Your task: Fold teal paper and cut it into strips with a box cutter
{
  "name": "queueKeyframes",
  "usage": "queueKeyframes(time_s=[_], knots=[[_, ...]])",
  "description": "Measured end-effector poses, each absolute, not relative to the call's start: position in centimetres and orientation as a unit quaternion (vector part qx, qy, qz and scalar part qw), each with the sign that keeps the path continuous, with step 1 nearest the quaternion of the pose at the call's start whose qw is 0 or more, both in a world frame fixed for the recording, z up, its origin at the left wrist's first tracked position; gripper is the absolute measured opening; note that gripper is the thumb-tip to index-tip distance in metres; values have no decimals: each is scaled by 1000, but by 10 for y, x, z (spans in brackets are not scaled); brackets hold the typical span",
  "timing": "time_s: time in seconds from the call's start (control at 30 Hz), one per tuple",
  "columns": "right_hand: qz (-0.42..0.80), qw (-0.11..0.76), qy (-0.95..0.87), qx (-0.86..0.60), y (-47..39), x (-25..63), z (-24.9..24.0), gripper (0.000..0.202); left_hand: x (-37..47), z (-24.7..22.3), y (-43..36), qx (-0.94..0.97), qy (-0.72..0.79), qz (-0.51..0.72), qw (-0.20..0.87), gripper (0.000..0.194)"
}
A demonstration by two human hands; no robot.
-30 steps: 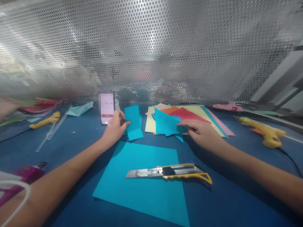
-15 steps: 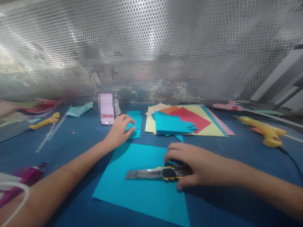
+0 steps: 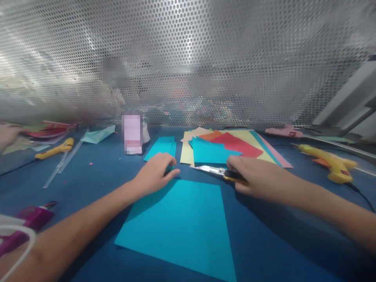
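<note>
A large blue sheet of paper [image 3: 179, 227] lies on the dark blue table in front of me. My left hand [image 3: 157, 172] is at its top left edge, thumb and fingers apart, close to a small stack of blue paper pieces [image 3: 161, 147]. My right hand [image 3: 249, 174] is closed around a utility knife [image 3: 216, 170], whose blade points left above the sheet's top edge. Just beyond the knife, more cut blue pieces [image 3: 207, 152] rest on red, orange and yellow paper [image 3: 186, 150].
A phone [image 3: 132, 133] stands upright at the back. Yellow glue guns [image 3: 57, 149] [image 3: 330, 162] lie left and right, with a pink one [image 3: 284, 131] behind. A magenta device [image 3: 33, 221] is at the near left. Another person's hand [image 3: 8, 135] shows at the far left.
My right hand has moved up and away with the knife, from over the sheet to its top edge. My left hand has shifted slightly right and nearer, uncovering more of the small blue stack.
</note>
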State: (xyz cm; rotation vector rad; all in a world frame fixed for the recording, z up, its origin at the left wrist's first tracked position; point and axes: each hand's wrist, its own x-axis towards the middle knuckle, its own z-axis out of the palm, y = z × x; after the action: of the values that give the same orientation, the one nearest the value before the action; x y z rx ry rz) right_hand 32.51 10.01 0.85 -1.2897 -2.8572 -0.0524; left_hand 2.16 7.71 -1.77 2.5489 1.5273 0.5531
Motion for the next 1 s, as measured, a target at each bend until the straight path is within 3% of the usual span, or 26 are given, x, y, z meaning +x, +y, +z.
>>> queueKeyframes(time_s=[0.13, 0.2, 0.3, 0.4, 0.53, 0.87, 1.0], knots=[[-81, 17, -923, -376, 99, 317, 5, 12, 30, -9, 66, 863, 471, 112, 145, 51], [-59, 26, -936, -347, 93, 311, 5, 16, 31, -8, 63, 862, 464, 104, 174, 59], [45, 28, -939, -339, 82, 306, 3, 14, 31, -8, 61, 853, 466, 100, 212, 56], [98, 33, -924, -368, 76, 305, 0, 35, 32, -7, 59, 844, 473, 89, 236, 51], [92, 35, -922, -375, 74, 302, -1, 43, 36, -3, 57, 837, 477, 83, 255, 45], [109, 34, -905, -410, 68, 296, 4, 36, 39, -3, 55, 819, 485, 103, 288, 53], [40, 37, -923, -380, 52, 292, -3, 30, 40, -5, 53, 825, 489, 110, 262, 50]])
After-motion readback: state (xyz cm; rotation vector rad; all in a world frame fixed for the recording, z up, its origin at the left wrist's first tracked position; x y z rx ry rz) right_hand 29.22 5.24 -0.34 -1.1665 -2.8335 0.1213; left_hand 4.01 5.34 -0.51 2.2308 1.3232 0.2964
